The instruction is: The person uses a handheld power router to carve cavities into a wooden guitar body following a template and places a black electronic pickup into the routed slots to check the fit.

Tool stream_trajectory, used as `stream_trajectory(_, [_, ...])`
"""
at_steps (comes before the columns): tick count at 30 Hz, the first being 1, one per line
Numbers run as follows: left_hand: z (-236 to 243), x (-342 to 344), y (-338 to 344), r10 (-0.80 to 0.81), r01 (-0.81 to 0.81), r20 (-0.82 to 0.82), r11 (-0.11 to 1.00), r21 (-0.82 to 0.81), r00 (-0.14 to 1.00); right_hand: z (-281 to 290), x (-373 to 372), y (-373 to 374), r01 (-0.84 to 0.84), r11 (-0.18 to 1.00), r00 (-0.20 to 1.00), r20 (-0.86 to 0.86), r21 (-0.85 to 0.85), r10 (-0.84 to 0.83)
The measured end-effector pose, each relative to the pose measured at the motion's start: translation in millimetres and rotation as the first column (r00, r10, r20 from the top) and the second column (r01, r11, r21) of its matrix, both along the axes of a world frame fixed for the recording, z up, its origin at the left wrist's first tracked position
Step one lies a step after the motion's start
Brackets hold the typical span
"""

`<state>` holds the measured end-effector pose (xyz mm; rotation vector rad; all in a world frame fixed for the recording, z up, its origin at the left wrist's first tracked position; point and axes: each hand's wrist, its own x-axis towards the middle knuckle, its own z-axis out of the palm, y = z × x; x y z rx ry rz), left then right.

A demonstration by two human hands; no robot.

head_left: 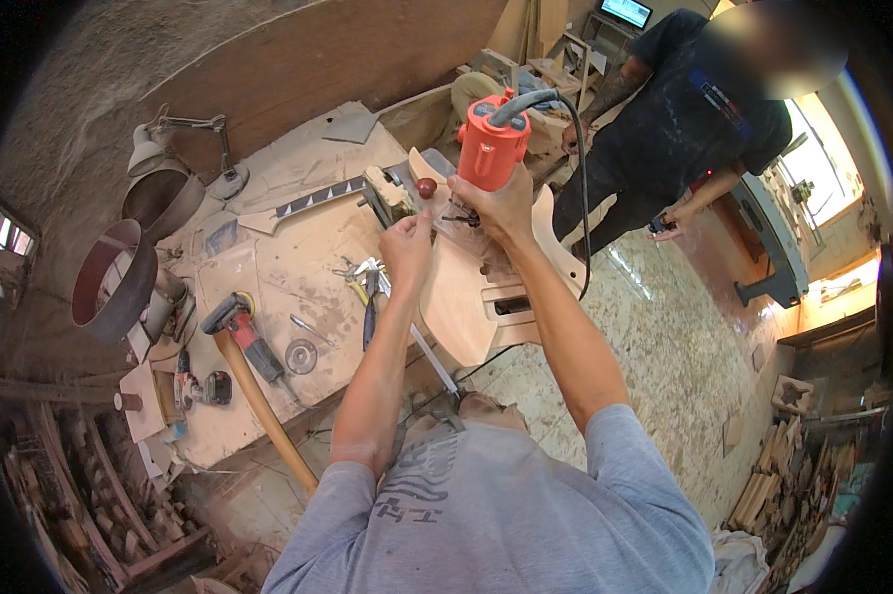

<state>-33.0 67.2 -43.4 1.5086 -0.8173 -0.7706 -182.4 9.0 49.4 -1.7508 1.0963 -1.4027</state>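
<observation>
A red router [494,148] stands upright on a pale wooden guitar body [454,315], its dark cable rising from the top. My right hand [501,205] is wrapped round the lower part of the router's red housing. My left hand [407,247] is closed, its fingertips pressed together just below the router's dark red knob [426,188]; what they pinch, if anything, is hidden. A dark clamp [375,206] sits beside my left fingers at the body's edge. Part of the router's base is covered by my right hand.
On the dusty workbench [268,342] lie a guitar neck [320,197], pliers [369,305], a red-grey power tool [248,342] and a cordless drill [201,389]. A desk lamp [231,181] and sanding sleeves [116,280] stand left. A person [679,109] stands at the far right.
</observation>
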Motion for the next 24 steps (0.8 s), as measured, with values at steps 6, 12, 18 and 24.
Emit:
stream_trajectory(6, [12.2, -2.2, 6.9, -0.005, 0.005, -0.004, 1.000, 0.013, 1.000, 0.5, 2.2, 4.9, -0.005, 1.000, 0.998, 0.066, -0.018, 0.006])
stream_trajectory(12, [14.4, -1.8, 7.7, -0.004, 0.003, 0.026, 1.000, 0.021, 1.000, 1.9, 0.9, 9.5, 0.027, 0.999, 1.000, 0.016, -0.029, -0.027])
stream_trajectory(18, [12.5, -0.9, 6.2, -0.001, -0.002, 0.057, 0.999, 0.053, 0.998, 0.8, 0.2, 10.8, 0.028, 0.999, 0.999, 0.034, -0.019, -0.027])
stream_trajectory(24, [14.5, -1.8, 7.1, -0.001, 0.000, 0.008, 1.000, 0.031, 1.000, -3.5, 0.5, 6.6, 0.019, 0.998, 0.999, 0.045, -0.055, -0.016])
